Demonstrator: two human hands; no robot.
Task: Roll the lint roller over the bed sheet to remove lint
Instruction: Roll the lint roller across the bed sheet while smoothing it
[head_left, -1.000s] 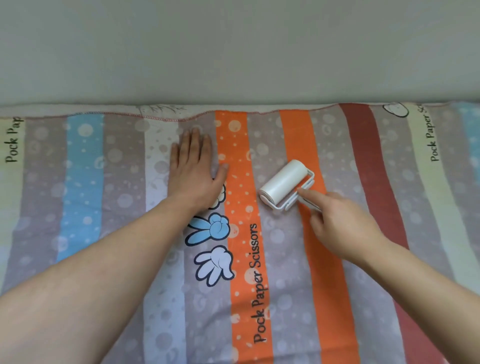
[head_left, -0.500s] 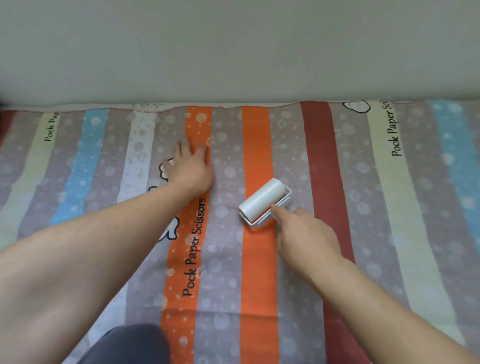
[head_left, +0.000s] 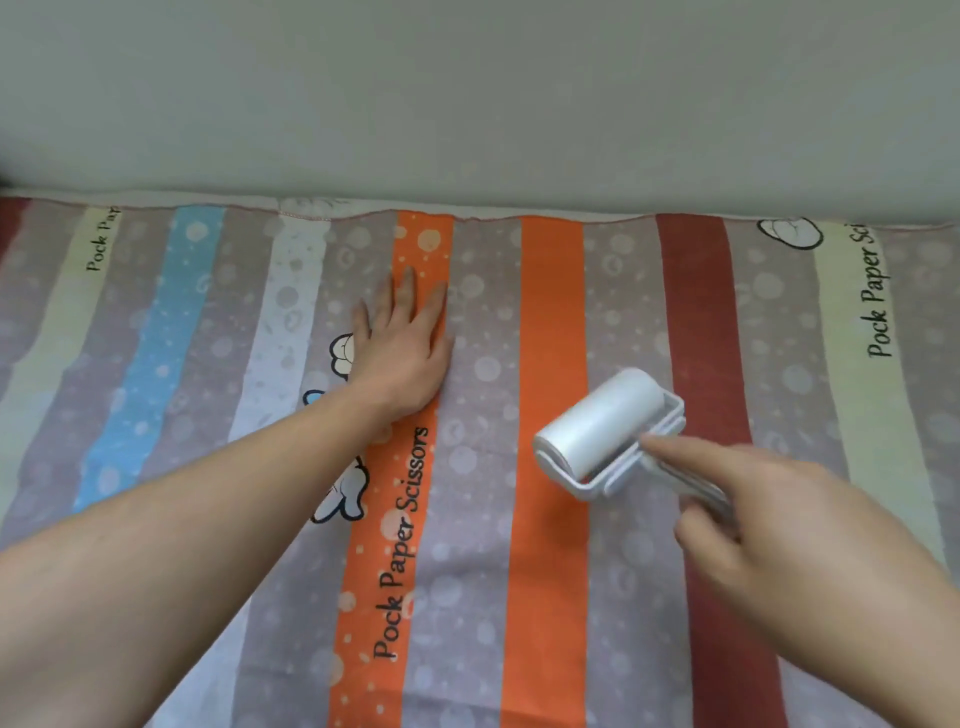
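Lint roller (head_left: 602, 423) on bed sheet (head_left: 550, 597), right of centre, grasped by right grip (head_left: 789, 530); left grip (head_left: 400, 358) flat, released.

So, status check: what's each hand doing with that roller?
Left hand flat on striped bed sheet. Right hand grips white lint roller by its handle, drum on sheet. Left hand well aside of roller.

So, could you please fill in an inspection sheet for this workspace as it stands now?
Surface: striped printed fabric bed sheet, spread flat.
Job's things: white plastic lint roller, drum lying across the plain orange and neighbouring grey stripes.
Clutter: nothing seen.
Hands: left hand flat on the sheet, fingers straight; right hand grips the roller's handle, forefinger extended.
Cables: nothing seen.
Surroundings: plain pale wall beyond the sheet.
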